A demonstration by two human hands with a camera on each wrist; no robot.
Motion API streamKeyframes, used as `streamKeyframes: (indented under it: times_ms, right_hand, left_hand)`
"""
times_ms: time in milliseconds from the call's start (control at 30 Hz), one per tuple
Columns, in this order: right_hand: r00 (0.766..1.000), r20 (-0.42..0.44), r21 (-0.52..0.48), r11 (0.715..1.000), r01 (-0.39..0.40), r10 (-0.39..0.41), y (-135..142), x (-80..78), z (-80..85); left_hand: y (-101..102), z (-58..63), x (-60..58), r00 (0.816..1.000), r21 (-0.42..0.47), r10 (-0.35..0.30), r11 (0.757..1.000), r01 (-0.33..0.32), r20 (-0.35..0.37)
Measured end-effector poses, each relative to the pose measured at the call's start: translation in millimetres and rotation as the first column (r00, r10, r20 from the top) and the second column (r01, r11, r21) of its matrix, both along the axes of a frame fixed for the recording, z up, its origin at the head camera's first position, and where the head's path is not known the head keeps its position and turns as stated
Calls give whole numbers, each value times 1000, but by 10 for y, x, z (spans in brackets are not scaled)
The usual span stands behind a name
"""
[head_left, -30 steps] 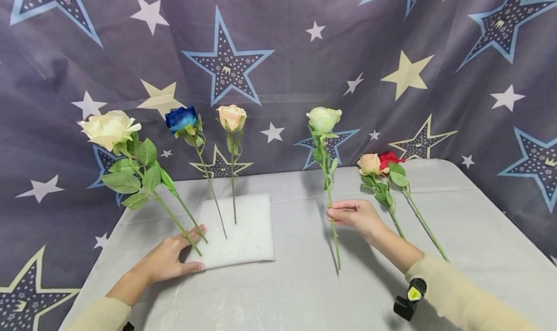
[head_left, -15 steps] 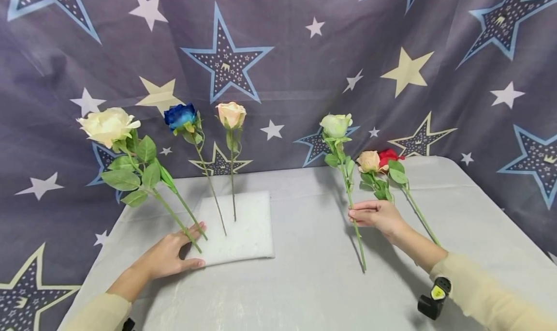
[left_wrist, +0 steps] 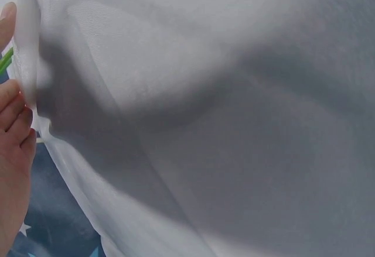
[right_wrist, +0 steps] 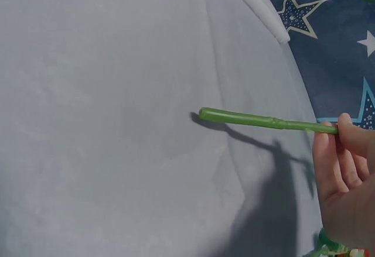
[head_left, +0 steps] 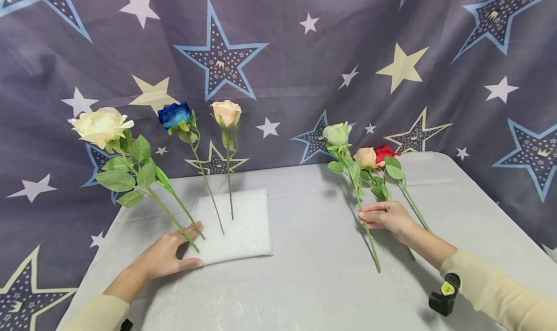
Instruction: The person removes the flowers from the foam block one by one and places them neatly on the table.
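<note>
Tabletop (head_left: 304,287), grey and cloth-covered, stood before star-printed purple fabric (head_left: 283,60).
Right hand (head_left: 389,219) pinched a pale-green long-stemmed rose (head_left: 337,134); left hand (head_left: 165,256), thumb apart from fingers, touched a rectangular white foam slab (head_left: 245,236).

On the left of the table (head_left: 304,282) I see a foam block (head_left: 250,227) with four stems (head_left: 230,190) standing in it; two roses (head_left: 365,157) lie far right, a curtain (head_left: 278,69) behind.

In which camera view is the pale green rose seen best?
The head view, because the pale green rose shows almost whole there. The right wrist view shows mainly its lower stem; the left wrist view, none.
</note>
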State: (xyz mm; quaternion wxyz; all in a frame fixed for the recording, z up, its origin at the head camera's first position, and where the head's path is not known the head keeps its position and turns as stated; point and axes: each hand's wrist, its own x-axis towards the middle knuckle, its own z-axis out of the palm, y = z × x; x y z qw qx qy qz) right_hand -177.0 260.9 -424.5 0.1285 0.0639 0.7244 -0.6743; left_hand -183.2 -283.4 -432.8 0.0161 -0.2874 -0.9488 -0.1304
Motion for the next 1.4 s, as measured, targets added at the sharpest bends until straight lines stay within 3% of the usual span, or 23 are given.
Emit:
streamKeyframes:
  times_ms: [333,633,867,1033,1233,1400]
  right_hand:
    - [999,39,60,998,25,-28,105,-4,-67]
    - [984,158,134,989,59,-80,196,3,-103]
    - [983,161,198,978,59,-92,174,-5,-85]
    - [981,170,145,987,64,-89,186,-22,-49]
    - [985,168,20,999,39,-41,251,-47,38]
    - [989,146,-20,1000,8,-5,283,-89,142]
  left_hand:
    - [-17,-24,-3,1000,2,12,1000,-12,0]
    - [-22,-34,13,1000,-14,11,1000,-11,-13]
    - [-18,-37,7,1000,2,2,1000,-2,-29]
    - [-19,-30,14,1000,7,10,1000,-10,-24]
    - [-16,-25,19,1000,0,11,1000,-11,-20]
    - [-12,-24,17,1000,-9,12,1000,-12,-21]
